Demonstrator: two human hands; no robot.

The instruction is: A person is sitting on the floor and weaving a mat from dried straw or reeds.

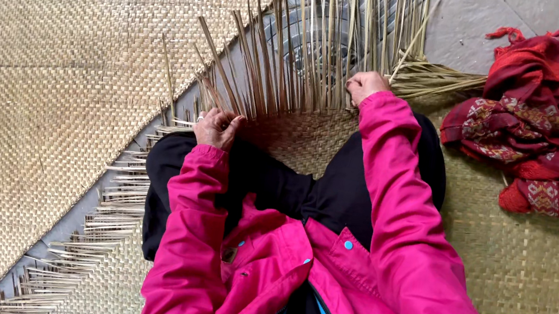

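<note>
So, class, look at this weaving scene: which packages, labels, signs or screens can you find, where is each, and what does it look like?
None in view: no package, label, sign or screen.
What is there instead:
Woven mat, left, flat, pale straw.
Loose strips, top centre, standing up from the mat edge, held by the left hand and the right hand.
Cloth, top right, crumpled, red with patterned bands.

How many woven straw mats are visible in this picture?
2. One large tan woven straw mat lies on the left. A second unfinished woven straw mat lies under the person; both hands, left and right, work its loose strips. Parts may be hidden.
</note>
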